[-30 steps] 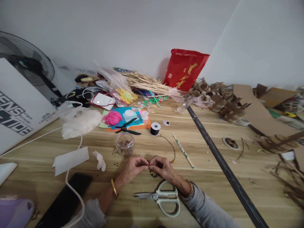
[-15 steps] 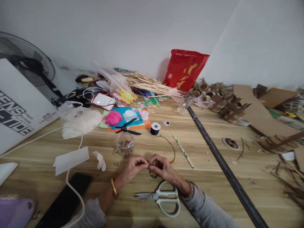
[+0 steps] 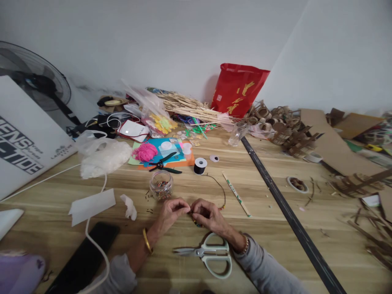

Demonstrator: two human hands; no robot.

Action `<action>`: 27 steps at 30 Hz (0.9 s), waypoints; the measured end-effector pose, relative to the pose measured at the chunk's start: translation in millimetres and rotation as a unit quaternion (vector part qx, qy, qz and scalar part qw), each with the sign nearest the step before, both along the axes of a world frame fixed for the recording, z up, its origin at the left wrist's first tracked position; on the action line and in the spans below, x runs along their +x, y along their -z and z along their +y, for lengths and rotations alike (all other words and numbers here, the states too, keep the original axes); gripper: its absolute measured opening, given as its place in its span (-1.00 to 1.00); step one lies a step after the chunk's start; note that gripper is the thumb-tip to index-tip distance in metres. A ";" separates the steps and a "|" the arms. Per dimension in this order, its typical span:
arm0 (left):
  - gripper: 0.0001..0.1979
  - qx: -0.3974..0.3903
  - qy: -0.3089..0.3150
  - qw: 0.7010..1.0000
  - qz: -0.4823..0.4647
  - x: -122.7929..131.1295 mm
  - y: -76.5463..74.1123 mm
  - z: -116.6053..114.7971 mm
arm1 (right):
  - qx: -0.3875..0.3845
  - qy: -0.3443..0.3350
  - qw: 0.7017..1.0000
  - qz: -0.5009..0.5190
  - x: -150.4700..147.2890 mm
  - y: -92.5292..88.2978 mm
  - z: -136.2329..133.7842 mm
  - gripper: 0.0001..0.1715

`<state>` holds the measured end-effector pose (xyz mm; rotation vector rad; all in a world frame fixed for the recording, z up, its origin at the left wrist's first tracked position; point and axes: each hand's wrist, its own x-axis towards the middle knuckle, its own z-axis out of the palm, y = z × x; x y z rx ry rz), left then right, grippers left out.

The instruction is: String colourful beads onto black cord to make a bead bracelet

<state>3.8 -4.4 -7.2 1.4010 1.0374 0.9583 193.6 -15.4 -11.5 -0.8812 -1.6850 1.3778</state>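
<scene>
Left hand (image 3: 172,213): thumb and forefinger pressed together at the tips, just left of the right hand; perhaps they grip the end of the cord, but whatever is between them is too small to make out.
Right hand (image 3: 208,214): thumb and forefinger pinching the beaded strand, with the other fingers curled.
Beaded strand (image 3: 198,224): multicoloured, hanging in a curve below the right fingertips, partly hidden by that hand.
Black cord (image 3: 224,191): looping from the spool (image 3: 200,165) round toward the right hand, with a few red and yellow beads (image 3: 221,208) on it beside the knuckles.
Bead jar (image 3: 172,187): clear, open-topped, holding mixed small beads, beyond the left hand.
Scissors (image 3: 202,252): flat on the counter (image 3: 263,228) below the hands, blades pointing left, pale handles near the right wrist.
Black-handled tool (image 3: 161,165): behind the jar, partly on the coloured sheets (image 3: 189,158).
Pink yarn (image 3: 145,152): bundled on the sheets' left part.
Paper-wrapped stick (image 3: 235,193): lying slantwise, right of the cord.
Red bag (image 3: 240,90): upright against the wall (image 3: 183,41).
</scene>
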 end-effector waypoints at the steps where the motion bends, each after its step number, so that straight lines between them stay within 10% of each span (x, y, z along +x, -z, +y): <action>1: -0.85 0.002 0.000 1.000 0.002 0.1 0.3 -0.1 | -0.028 -0.008 0.999 0.017 -0.6 0.2 -0.5 -0.65; 13: -0.82 0.018 -0.045 0.999 0.026 1.8 -1.6 -0.8 | -0.103 0.049 0.993 0.031 -2.7 6.5 2.0 -0.54; 27: -0.86 0.095 -0.102 0.984 0.114 -1.0 6.0 -2.1 | 0.045 0.115 0.990 -0.063 2.0 13.3 6.4 -0.72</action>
